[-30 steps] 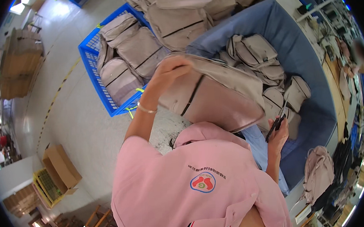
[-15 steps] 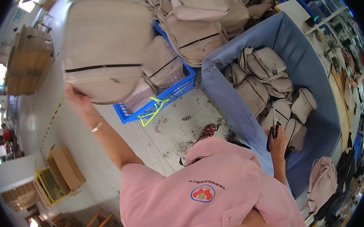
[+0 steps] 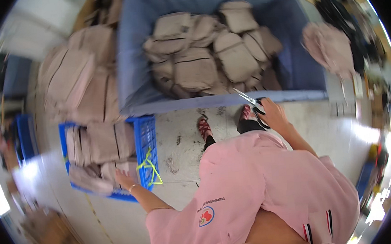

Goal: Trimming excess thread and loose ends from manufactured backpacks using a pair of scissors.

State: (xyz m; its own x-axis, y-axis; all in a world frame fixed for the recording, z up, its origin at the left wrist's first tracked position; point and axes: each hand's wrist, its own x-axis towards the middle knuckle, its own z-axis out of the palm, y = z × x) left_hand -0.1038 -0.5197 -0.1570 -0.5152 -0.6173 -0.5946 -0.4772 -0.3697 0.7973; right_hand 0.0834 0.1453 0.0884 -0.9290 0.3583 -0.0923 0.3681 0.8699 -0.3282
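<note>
In my right hand (image 3: 274, 115) is a pair of scissors (image 3: 246, 97) with black handles; its metal blades point up and left, near the front edge of the large blue fabric-lined bin (image 3: 190, 105). My left hand (image 3: 126, 179) reaches into a blue plastic crate (image 3: 147, 130) on the left and touches a beige bag (image 3: 110, 168) there. Its fingers are blurred against the bag, so their grip is unclear. More beige bags (image 3: 108, 139) with dark zips are packed in the crate. Inside the bin lies a heap of smaller beige bags (image 3: 195, 70).
Large beige backpacks (image 3: 72, 76) are piled behind the crate, left of the bin. A pinkish-beige bag (image 3: 328, 47) hangs at the bin's right. Yellow-green cord (image 3: 148, 166) is tied to the crate's side. A cardboard stack (image 3: 54, 238) stands at lower left.
My view has turned right, toward the bin. My left hand, which held up a large beige backpack, is now down in the crate. The scissors have left the space over the bin's heap.
</note>
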